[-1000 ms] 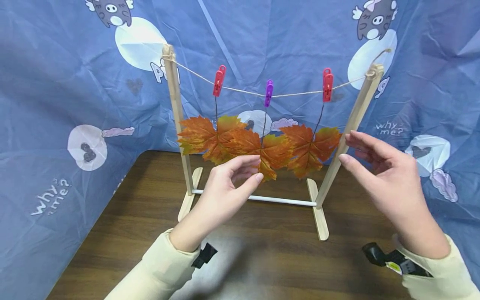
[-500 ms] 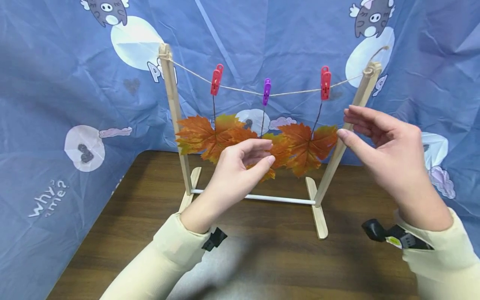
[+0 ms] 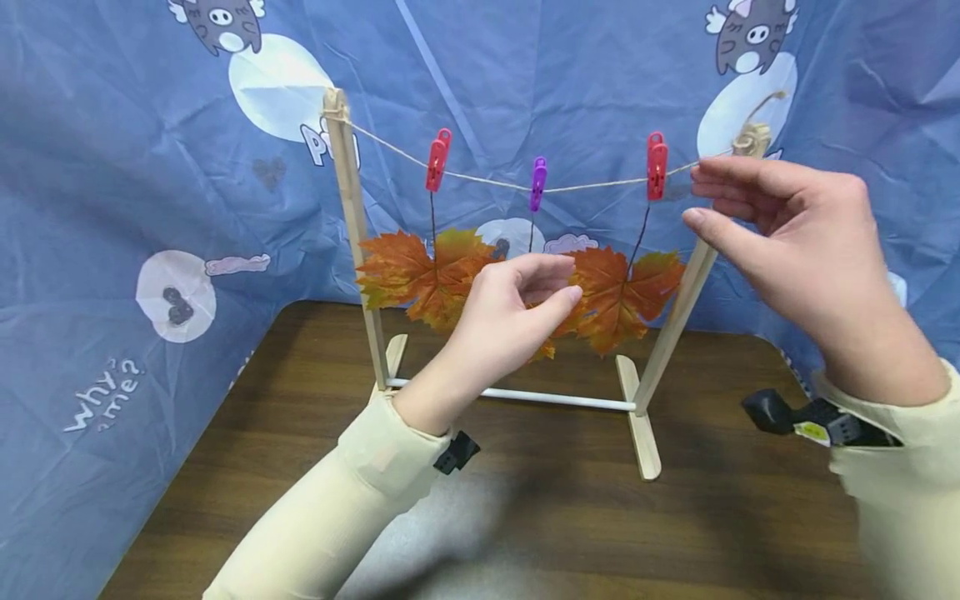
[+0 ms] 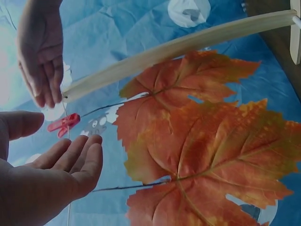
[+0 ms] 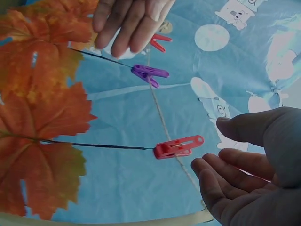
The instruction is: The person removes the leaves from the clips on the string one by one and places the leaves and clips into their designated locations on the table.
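Note:
Three orange-green artificial maple leaves hang by dark stems from a twine line [image 3: 487, 181]. A red clothespin [image 3: 438, 160] holds the left leaf [image 3: 420, 271], a purple clothespin [image 3: 538, 183] the middle one, and another red clothespin [image 3: 656, 165] the right leaf [image 3: 618, 296]. My left hand [image 3: 517, 312] is in front of the middle leaf, covering most of it in the head view, with fingers relaxed and thumb apart. My right hand [image 3: 802, 233] is beside the right red clothespin [image 5: 178, 147], near the right post's top. Its fingers are relaxed, and in the right wrist view nothing lies between them.
A wooden frame bears the line, with a left post [image 3: 348, 233], a right post [image 3: 678, 321] and a white crossbar [image 3: 558, 399]. It stands on flat feet on a brown wooden table [image 3: 585, 525]. Behind hangs a blue printed cloth [image 3: 600, 67].
My right hand has risen along the right post to the height of the line. My left hand has moved up and right across the middle leaf. The clothespins and leaves hang as before.

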Motion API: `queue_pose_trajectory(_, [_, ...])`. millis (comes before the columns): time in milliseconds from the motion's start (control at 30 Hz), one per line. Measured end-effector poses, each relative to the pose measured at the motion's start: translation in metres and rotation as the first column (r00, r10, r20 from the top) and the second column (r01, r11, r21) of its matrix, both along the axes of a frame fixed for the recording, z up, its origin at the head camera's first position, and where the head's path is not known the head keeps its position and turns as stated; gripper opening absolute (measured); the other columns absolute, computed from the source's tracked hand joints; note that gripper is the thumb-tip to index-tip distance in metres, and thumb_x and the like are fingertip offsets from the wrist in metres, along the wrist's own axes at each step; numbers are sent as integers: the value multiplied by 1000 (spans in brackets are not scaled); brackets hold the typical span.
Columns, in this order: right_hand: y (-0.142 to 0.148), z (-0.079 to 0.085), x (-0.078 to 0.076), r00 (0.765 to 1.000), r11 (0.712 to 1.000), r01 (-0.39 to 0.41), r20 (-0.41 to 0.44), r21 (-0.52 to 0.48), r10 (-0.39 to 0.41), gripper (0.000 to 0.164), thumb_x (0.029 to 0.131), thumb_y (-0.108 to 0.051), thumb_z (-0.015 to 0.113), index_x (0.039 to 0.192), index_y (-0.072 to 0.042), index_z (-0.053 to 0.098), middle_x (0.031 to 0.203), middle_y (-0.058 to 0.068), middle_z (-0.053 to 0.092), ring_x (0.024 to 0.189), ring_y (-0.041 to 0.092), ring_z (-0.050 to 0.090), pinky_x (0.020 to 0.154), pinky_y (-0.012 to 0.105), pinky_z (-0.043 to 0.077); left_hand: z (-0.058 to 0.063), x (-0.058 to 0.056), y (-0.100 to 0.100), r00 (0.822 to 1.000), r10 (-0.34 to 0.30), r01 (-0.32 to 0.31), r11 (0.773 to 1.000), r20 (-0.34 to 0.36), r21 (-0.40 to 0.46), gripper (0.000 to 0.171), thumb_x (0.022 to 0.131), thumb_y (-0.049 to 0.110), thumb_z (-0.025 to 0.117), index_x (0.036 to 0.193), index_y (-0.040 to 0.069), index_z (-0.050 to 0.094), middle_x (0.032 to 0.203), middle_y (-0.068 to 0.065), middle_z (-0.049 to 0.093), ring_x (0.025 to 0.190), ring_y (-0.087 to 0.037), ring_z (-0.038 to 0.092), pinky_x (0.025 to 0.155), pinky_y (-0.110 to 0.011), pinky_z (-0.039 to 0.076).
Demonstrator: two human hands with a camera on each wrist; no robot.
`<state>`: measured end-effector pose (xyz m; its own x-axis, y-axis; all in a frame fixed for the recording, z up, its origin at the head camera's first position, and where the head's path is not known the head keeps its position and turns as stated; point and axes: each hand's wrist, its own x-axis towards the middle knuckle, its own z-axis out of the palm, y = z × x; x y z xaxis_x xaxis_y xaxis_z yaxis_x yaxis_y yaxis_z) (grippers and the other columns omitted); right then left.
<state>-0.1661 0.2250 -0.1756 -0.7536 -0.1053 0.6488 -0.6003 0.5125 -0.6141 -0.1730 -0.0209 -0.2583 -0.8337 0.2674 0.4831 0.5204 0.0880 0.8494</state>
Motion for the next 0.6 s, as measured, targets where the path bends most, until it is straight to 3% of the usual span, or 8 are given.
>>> queue_pose_trajectory(400, [-8, 32, -12, 996, 990, 57, 59, 133, -65, 44, 86, -13, 84, 128, -8, 72, 122, 8, 71, 98, 3, 69, 84, 15, 50, 13, -19, 21, 1000, 13, -14, 999, -24, -30, 28, 95, 6, 71, 121, -5, 70, 113, -14, 72, 97, -11, 68, 87, -21, 51])
queue_pose_trajectory(600, [-11, 43, -25, 990, 985, 56, 115, 166, -76, 47, 87, -14, 83, 132, -7, 69, 128, 12, 67, 105, 6, 67, 86, 17, 50, 18, -32, 32, 995, 68, -75, 991, -74, -110, 28, 96, 12, 72, 121, -1, 71, 110, -6, 73, 97, -8, 66, 86, -20, 49])
